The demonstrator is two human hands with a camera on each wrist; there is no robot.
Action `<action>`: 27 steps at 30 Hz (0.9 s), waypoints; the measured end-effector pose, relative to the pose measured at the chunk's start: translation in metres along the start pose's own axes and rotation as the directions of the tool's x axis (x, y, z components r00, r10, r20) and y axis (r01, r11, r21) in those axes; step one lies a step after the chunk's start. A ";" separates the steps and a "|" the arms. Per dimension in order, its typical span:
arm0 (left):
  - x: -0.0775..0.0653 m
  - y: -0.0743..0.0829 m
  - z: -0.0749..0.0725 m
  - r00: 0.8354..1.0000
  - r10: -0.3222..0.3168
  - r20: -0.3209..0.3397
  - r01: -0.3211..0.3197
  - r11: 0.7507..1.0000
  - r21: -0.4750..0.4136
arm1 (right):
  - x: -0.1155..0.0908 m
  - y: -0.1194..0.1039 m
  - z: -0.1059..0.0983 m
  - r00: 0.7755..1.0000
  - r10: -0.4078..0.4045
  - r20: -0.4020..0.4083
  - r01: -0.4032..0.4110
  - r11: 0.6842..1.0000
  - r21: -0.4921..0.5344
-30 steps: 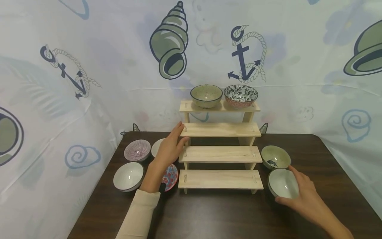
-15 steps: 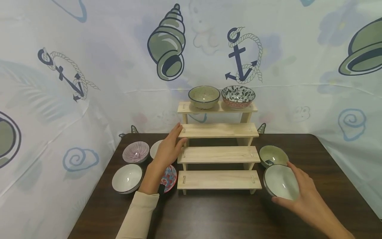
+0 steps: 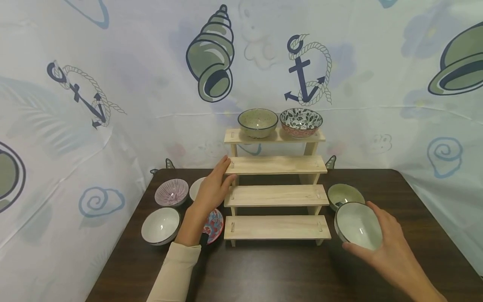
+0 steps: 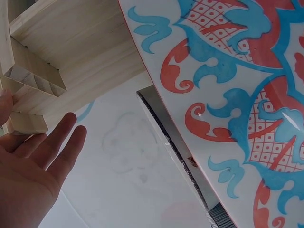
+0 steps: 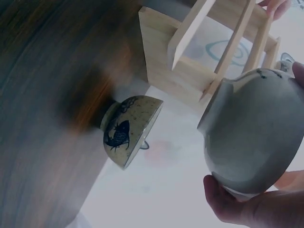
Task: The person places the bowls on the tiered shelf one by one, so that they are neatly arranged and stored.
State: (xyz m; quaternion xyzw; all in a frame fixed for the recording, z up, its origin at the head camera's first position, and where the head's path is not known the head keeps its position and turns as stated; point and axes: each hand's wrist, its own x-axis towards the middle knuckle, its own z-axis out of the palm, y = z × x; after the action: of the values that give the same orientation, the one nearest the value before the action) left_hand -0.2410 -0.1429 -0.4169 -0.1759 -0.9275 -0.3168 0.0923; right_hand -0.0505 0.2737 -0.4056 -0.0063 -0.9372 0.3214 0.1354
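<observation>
My right hand [image 3: 390, 241] holds a white bowl [image 3: 356, 224] by its rim, thumb at the near side and fingers at the far side. The right wrist view shows the bowl's pale outside [image 5: 256, 130] raised off the table. Just behind it stands a green bowl [image 3: 345, 193], with a dark blue fish on its outer wall [image 5: 119, 135]. On the other side, my left hand [image 3: 212, 189] touches the left end of a stepped wooden rack [image 3: 277, 195], its fingers mostly straight. A red and blue patterned dish [image 4: 223, 102] lies close by that hand, partly hidden by the forearm in the head view.
The rack's top step carries a speckled green bowl [image 3: 258, 123] and a floral bowl [image 3: 301, 122]. Left of the rack stand a purple striped bowl [image 3: 171, 193], a white bowl [image 3: 161, 225] and a partly covered white one [image 3: 196, 188]. Printed cloth [image 3: 151, 84] hangs behind the dark table [image 3: 264, 272].
My right hand has lifted the white bowl off the table and tilted it, so that it now overlaps the green bowl's near edge. My left hand stays at the rack.
</observation>
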 end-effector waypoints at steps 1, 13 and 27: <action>0.000 0.000 0.000 1.000 -0.003 0.001 0.003 1.000 -0.001 | 0.000 -0.001 0.000 1.000 -0.001 -0.007 0.001 1.000 -0.003; -0.001 -0.001 0.001 1.000 -0.005 -0.002 0.005 1.000 -0.007 | 0.002 -0.015 -0.005 1.000 0.023 -0.002 -0.023 1.000 0.017; 0.000 0.000 -0.001 1.000 0.002 -0.001 -0.002 1.000 0.000 | 0.009 -0.038 -0.008 0.999 -0.013 -0.034 0.014 0.999 0.029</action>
State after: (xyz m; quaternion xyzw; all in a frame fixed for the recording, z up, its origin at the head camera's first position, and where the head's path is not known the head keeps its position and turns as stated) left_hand -0.2406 -0.1434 -0.4166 -0.1766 -0.9273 -0.3167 0.0931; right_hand -0.0546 0.2489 -0.3739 -0.0035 -0.9301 0.3338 0.1533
